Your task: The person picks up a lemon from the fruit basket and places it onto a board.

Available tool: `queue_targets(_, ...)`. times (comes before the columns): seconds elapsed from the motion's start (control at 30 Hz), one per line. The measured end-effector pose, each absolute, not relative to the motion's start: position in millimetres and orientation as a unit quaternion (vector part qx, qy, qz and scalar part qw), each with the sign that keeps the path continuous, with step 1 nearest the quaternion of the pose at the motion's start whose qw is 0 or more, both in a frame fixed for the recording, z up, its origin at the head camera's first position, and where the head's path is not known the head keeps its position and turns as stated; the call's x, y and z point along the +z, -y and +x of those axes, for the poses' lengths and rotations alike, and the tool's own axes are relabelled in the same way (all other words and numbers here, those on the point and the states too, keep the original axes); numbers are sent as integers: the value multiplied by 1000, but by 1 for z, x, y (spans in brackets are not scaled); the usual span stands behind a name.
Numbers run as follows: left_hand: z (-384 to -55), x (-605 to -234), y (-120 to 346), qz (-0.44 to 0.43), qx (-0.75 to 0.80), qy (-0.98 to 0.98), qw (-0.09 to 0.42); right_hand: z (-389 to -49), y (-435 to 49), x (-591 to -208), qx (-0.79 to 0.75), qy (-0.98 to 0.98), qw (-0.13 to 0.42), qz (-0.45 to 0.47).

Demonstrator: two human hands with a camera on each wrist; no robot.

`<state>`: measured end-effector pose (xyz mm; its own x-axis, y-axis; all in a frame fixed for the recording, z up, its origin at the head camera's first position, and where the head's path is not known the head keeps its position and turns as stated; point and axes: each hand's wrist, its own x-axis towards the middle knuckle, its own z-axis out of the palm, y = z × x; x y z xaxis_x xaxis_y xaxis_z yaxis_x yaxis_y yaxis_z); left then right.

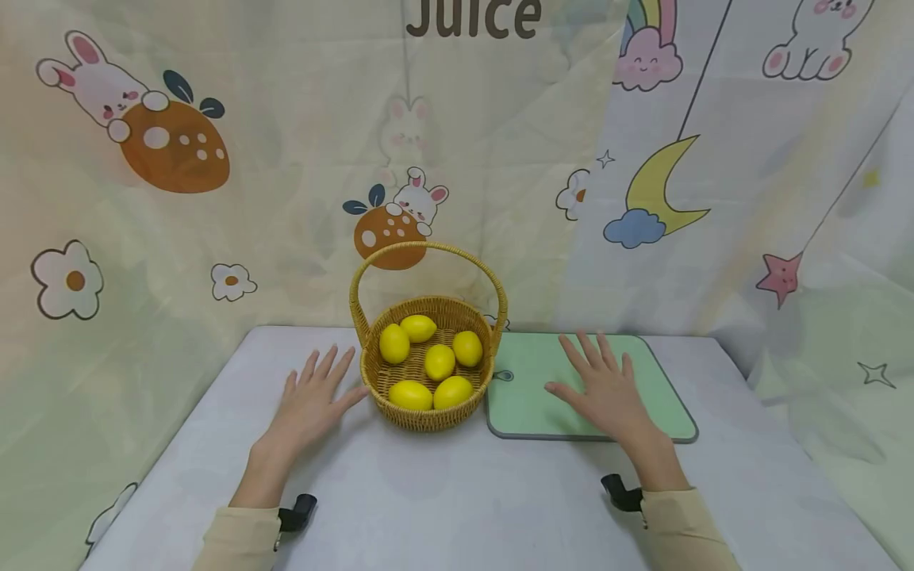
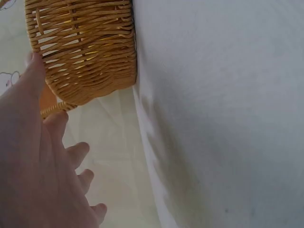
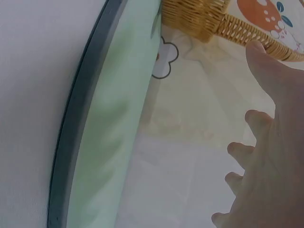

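A woven wicker basket [image 1: 427,422] with a tall arched handle [image 1: 448,247] stands on the white table. Several yellow lemons [image 1: 439,362] lie inside it. My left hand [image 1: 312,406], fingers straight and spread, is just left of the basket, its thumb tip close to the rim; it holds nothing. My right hand [image 1: 603,388] hovers over a green cutting board [image 1: 524,412], fingers likewise spread and nothing in them. In the right wrist view, finger shadows fall on the board [image 3: 107,133] below the hand [image 3: 270,156].
The cutting board has a dark grey edge and a small hanging hole near the basket. A white cloth [image 1: 428,507] covers the table. Behind it hangs a curtain [image 1: 300,198] printed with rabbits, flowers and a moon. Black wrist mounts [image 1: 298,514] sit at both sleeves.
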<state>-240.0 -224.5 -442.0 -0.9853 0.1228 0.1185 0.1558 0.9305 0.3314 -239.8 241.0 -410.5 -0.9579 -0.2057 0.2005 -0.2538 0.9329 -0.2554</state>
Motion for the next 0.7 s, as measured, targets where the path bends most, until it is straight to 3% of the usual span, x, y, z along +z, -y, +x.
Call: queue_targets(0.7,-241,-445,215,-82,-242,967,16,-229,-196,-399,140,965,95,198)
